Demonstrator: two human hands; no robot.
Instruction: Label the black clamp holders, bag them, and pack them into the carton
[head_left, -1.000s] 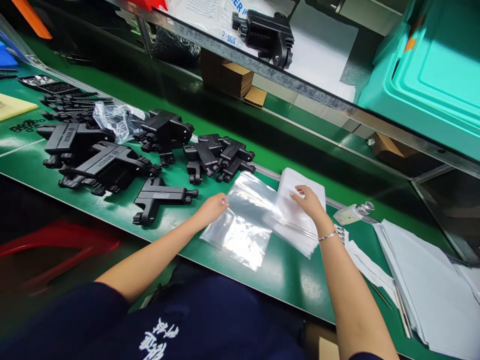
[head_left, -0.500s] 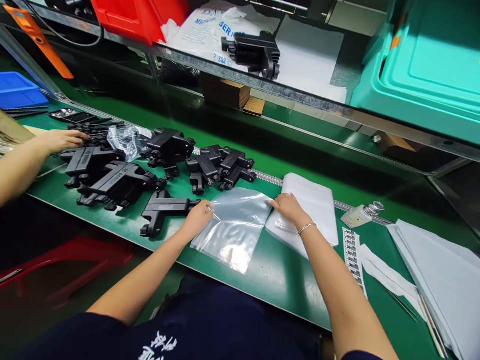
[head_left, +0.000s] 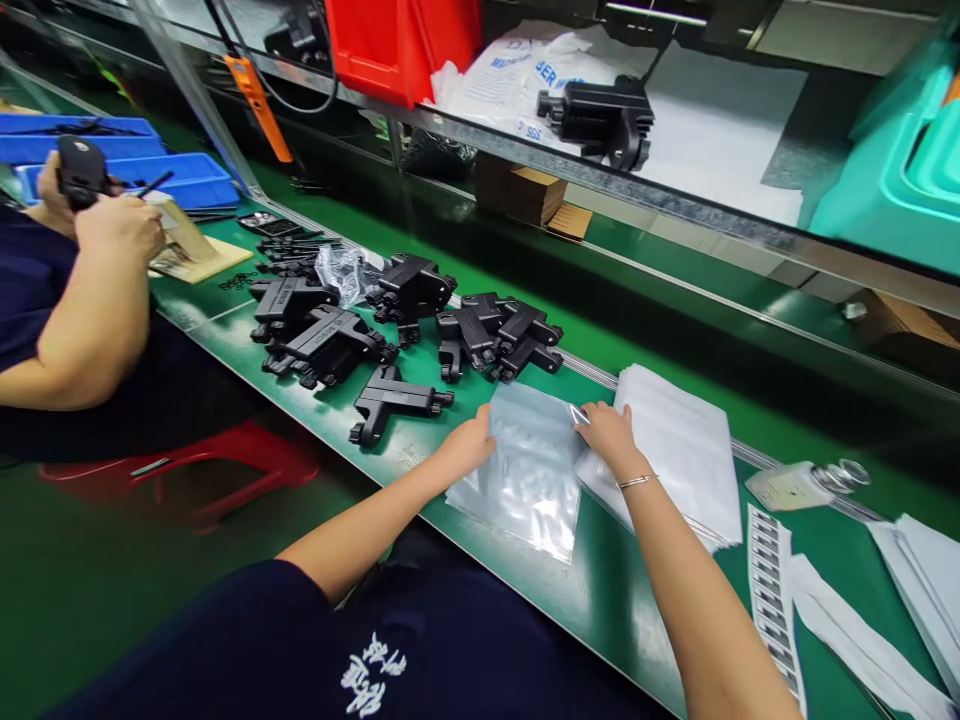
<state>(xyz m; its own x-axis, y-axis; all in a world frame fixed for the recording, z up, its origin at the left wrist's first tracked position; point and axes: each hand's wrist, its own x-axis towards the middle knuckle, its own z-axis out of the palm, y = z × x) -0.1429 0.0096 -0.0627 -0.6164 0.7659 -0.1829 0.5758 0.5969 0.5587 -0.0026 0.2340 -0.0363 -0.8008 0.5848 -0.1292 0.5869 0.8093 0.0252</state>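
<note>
A clear plastic bag (head_left: 529, 470) lies nearly flat at the table's front edge. My left hand (head_left: 471, 442) is closed on its upper left edge. At the upper right corner, the fingers of my right hand (head_left: 609, 432) pinch the bag. A small shiny white-and-dark piece (head_left: 578, 416) shows at those fingertips; whether it is a label or the bag's corner I cannot tell. Under and beside my right wrist sits a stack of white bags (head_left: 682, 450). Left of my left hand rests a black T-shaped bracket (head_left: 397, 400).
Several more black brackets (head_left: 322, 335) are piled along the table (head_left: 615, 590). To the right are a glass bottle (head_left: 806, 485) and a label strip (head_left: 772, 590). A shelf (head_left: 712, 215) spans above. At left a co-worker's hands (head_left: 120, 225) hold a black part.
The view has swung left, bringing the co-worker, now holding up a black part, into sight. Both my hands stay at the bag. A small white-and-dark piece now shows at my right fingertips.
</note>
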